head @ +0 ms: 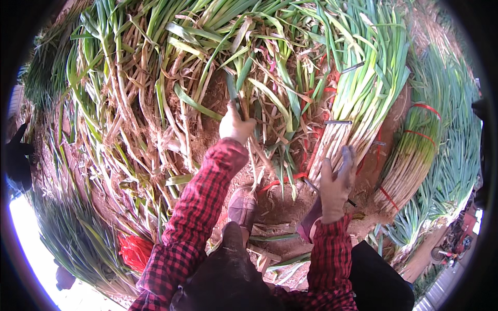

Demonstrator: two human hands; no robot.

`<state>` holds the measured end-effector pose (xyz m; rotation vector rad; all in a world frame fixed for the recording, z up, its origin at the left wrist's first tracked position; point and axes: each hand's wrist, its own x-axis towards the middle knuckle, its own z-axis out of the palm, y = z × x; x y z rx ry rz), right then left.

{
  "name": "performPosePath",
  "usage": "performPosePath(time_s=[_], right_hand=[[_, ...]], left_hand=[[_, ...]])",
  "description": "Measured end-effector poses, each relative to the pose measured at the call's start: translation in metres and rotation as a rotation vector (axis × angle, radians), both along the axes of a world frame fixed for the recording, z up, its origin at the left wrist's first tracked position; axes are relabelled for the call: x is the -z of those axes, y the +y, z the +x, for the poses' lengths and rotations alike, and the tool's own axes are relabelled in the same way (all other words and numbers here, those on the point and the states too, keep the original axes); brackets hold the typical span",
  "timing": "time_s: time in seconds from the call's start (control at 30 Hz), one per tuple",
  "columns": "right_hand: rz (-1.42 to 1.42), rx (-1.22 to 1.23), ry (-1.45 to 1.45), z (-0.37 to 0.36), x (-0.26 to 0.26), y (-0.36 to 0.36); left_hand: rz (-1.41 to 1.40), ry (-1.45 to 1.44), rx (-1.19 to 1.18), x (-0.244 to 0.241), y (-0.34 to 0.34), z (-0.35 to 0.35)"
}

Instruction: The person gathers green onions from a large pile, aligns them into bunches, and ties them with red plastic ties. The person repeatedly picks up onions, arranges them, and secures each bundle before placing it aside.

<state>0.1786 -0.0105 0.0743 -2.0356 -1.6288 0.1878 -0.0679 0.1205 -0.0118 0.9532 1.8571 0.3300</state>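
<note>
My left hand [236, 125], in a pale glove, is closed around what looks like a green onion stalk; a dark green leaf [231, 87] rises just above the fist. My right hand [337, 186] wears a glove with greyish fingertips. Its fingers are spread against the lower white stems of a large bunch of green onions [360, 93], and its palm grips nothing. That bunch lies slanted among thin metal rods [337, 122], leaves pointing away from me. A red strap [282, 181] runs on the soil between my shoes.
Untrimmed green onions with dry roots [128, 101] are heaped at left. On the right lies a bundle tied with red bands [408, 163], beside more green onions [455, 132]. Red plastic ties [135, 252] sit at lower left. Under me shows a wooden stool [264, 254].
</note>
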Motion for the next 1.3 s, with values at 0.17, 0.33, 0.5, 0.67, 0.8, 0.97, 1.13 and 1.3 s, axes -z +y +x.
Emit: performPosePath(time_s=[0.17, 0.33, 0.5, 0.67, 0.8, 0.97, 1.13, 1.3], right_hand=[[-0.199, -0.297, 0.500, -0.087, -0.045, -0.008], [-0.884, -0.085, 1.220, -0.124, -0.001, -0.009], [-1.187, -0.427, 0.943, -0.078, -0.079, -0.092], [-1.364, -0.570, 0.461, 0.004, -0.151, -0.217], [-1.065, -1.109, 0.254, 0.029, -0.159, -0.232], [-1.050, -0.491, 0.653, -0.043, -0.116, -0.157], [-0.936, -0.111, 0.957, -0.092, -0.057, -0.067], [-1.061, 0.093, 1.348, -0.134, -0.008, -0.021]], left_hand=[[0.078, -0.780, -0.367, -0.018, -0.003, -0.037], [-0.082, -0.998, -0.328, -0.045, -0.033, -0.018], [-0.228, -1.130, -0.495, -0.017, -0.076, -0.033], [-0.412, -1.241, -0.603, -0.051, -0.096, 0.001], [-0.047, -1.732, -0.388, -0.105, -0.096, 0.052], [0.127, -1.708, -0.078, -0.176, -0.024, 0.013], [0.716, -0.009, -0.045, -0.099, 0.008, -0.068], [0.742, 0.841, 0.186, -0.009, 0.014, -0.179]])
